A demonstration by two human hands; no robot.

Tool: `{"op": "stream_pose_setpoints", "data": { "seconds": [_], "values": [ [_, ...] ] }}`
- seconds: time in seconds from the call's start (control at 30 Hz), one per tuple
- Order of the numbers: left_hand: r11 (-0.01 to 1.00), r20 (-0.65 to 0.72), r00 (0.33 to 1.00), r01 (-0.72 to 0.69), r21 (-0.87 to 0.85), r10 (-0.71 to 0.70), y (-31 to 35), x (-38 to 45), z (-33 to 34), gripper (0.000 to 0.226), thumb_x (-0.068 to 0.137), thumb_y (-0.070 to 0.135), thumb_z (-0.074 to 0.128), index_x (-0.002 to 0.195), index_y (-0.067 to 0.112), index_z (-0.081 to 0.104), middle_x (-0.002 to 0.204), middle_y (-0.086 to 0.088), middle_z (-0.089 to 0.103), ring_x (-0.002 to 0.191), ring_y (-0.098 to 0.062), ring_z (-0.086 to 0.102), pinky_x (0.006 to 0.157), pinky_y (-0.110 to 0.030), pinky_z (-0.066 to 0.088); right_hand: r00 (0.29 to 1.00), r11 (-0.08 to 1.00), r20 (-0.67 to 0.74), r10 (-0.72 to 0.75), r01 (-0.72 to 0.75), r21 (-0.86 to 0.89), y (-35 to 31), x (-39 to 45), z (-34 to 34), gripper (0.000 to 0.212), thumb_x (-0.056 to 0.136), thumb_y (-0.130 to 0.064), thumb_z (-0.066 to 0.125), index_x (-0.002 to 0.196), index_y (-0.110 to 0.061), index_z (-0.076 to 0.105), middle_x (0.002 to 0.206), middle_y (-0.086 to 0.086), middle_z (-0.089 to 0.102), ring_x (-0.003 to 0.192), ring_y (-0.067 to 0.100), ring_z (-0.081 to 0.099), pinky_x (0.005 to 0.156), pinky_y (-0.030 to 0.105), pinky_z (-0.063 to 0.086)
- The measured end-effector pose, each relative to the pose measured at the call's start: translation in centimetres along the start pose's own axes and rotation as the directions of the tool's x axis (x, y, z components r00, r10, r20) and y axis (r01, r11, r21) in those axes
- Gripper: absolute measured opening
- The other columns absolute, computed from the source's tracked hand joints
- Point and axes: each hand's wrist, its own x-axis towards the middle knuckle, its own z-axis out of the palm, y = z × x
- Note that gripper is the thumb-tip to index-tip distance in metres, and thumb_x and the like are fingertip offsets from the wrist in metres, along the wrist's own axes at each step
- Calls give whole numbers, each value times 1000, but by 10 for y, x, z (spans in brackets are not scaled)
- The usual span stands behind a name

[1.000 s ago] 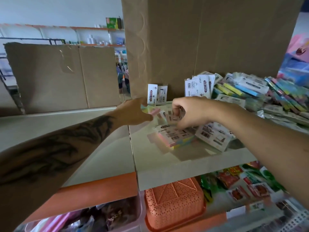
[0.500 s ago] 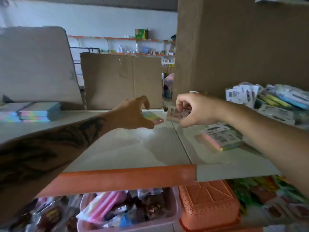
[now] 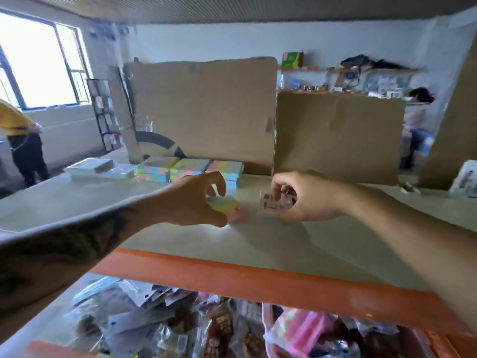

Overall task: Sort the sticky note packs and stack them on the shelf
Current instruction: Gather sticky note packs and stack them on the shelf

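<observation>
My left hand (image 3: 192, 200) grips a pastel sticky note pack (image 3: 232, 209) above the grey shelf top (image 3: 77, 200), thumb under it and fingers curled over. To its right, my right hand (image 3: 304, 200) pinches a second pack (image 3: 269, 206) with a printed label facing me. Both packs hang just above the shelf, a short gap between them. Behind my left hand, stacks of pastel sticky note packs (image 3: 180, 167) lie in a row against the cardboard.
Two cardboard sheets (image 3: 206, 109) (image 3: 335, 135) stand at the shelf's back. Flat white-and-green packs (image 3: 95, 169) lie at the left. An orange strip (image 3: 258, 277) edges the shelf front; bagged goods (image 3: 180, 329) fill the level below. Two people stand far left and far right.
The view has swung left along the shelf. Both hands carried their packs leftward, away from the loose pile on the right, toward the stacked packs at the back.
</observation>
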Motion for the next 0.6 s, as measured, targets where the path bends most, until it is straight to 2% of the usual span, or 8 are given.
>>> {"op": "stream_pose_setpoints", "data": {
  "seconds": [0.1, 0.17, 0.27, 0.33, 0.4, 0.47, 0.53, 0.6],
  "values": [
    [999, 69, 996, -51, -10, 52, -41, -2, -14, 60, 46, 68, 68, 100, 48, 52, 113, 17, 59, 97, -12, 60, 86, -43, 55, 999, 996, 49, 17, -12, -87, -29, 27, 13, 44, 56, -51, 75, 92, -34, 55, 86, -8, 64, 78, 14, 61, 65, 36, 52],
    [995, 108, 989, -95, -29, 97, -61, 1, -23, 58, 53, 61, 76, 105, 50, 52, 116, 16, 58, 104, -11, 58, 92, -44, 53, 995, 990, 92, 33, -20, -141, -47, 39, 17, 37, 68, -42, 80, 94, -33, 55, 86, -11, 61, 75, 8, 57, 59, 30, 43],
    [991, 178, 975, -130, -26, 132, -79, 8, -32, 68, 65, 56, 89, 121, 51, 51, 125, 18, 54, 114, -8, 55, 97, -38, 49, 988, 985, 150, 44, -17, -172, -65, 51, 20, 33, 74, -38, 80, 91, -34, 53, 88, -11, 58, 74, 6, 55, 57, 26, 37],
    [987, 191, 969, -162, 0, 159, -83, 12, -33, 74, 66, 59, 88, 128, 52, 47, 126, 20, 54, 114, -6, 55, 92, -32, 47, 984, 986, 170, 52, -23, -167, -72, 59, 19, 33, 73, -43, 81, 90, -35, 54, 91, -11, 60, 78, 6, 57, 61, 25, 41],
    [982, 179, 967, -187, 27, 180, -83, 16, -31, 74, 68, 60, 86, 129, 52, 45, 123, 20, 56, 108, -7, 55, 80, -27, 45, 987, 991, 152, 47, -26, -134, -78, 65, 16, 38, 72, -56, 81, 90, -34, 57, 93, -13, 63, 82, 5, 59, 70, 28, 48],
    [983, 144, 974, -180, 25, 175, -80, 19, -29, 68, 70, 57, 84, 125, 52, 44, 117, 19, 58, 100, -8, 56, 72, -27, 44, 994, 995, 99, 46, -37, -89, -83, 70, 16, 47, 68, -72, 76, 92, -34, 60, 96, -17, 64, 89, 3, 60, 81, 33, 53],
    [987, 102, 983, -157, 11, 156, -77, 19, -26, 65, 68, 59, 81, 121, 53, 43, 113, 18, 59, 94, -8, 57, 69, -28, 46, 999, 998, 29, 37, -35, -45, -88, 73, 22, 57, 63, -83, 67, 92, -34, 60, 97, -21, 64, 93, 2, 62, 85, 36, 54],
    [987, 53, 986, -158, 20, 157, -74, 17, -24, 65, 65, 58, 81, 118, 50, 42, 109, 18, 59, 90, -7, 56, 69, -30, 49, 997, 997, -75, -12, 17, 69, -86, 76, 33, 51, 68, -79, 67, 90, -33, 61, 94, -20, 67, 89, 2, 65, 83, 36, 56]
  ]
}}
